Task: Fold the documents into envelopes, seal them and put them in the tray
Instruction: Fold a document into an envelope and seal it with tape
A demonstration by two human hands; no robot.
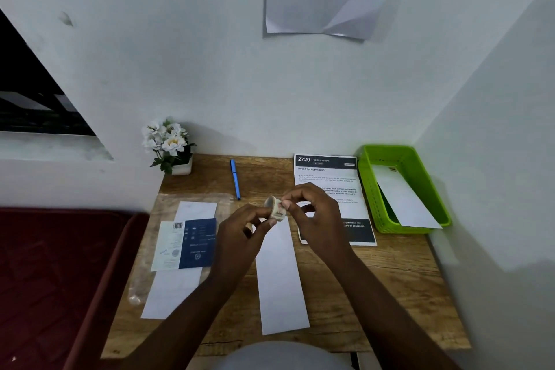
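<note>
A long white envelope (280, 276) lies lengthwise in the middle of the wooden desk (390, 285). Above its far end my left hand (240, 234) holds a small roll of patterned tape (274, 207) between thumb and fingers. My right hand (312, 213) pinches at the roll's edge with thumb and forefinger. A printed document (330, 177) with a dark header lies flat behind my right hand. At the far right corner a green tray (369, 189) holds one white envelope (405, 201).
A clear plastic packet of white envelopes (177, 285) with a blue-and-white label lies at the left. A blue pen (235, 179) and a pot of white flowers (171, 144) stand at the back. Walls close in behind and right; a dark red cushion (60, 279) is left.
</note>
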